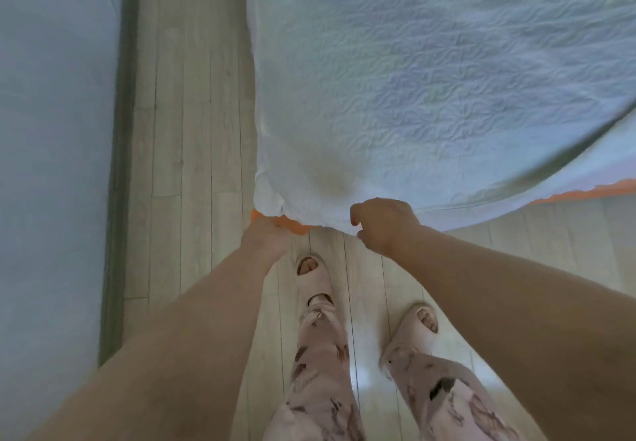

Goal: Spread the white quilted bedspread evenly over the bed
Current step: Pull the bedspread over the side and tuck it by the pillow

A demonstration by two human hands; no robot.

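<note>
The white quilted bedspread (430, 79) covers the bed from the top of the head view down to its near corner. An orange sheet (585, 194) peeks out under its hem at the right and at the corner. My left hand (266, 235) is at the bed's corner, closed on the bedspread's corner with orange fabric beside its fingers. My right hand (385, 225) pinches the bedspread's near hem a little to the right of the corner. A long fold crosses the cloth at the right.
Pale wood-plank floor (192, 130) runs between the bed and a white wall (51, 165) with a grey skirting board (118, 165) on the left. My legs in patterned trousers and my slippered feet (315, 275) stand just in front of the bed's corner.
</note>
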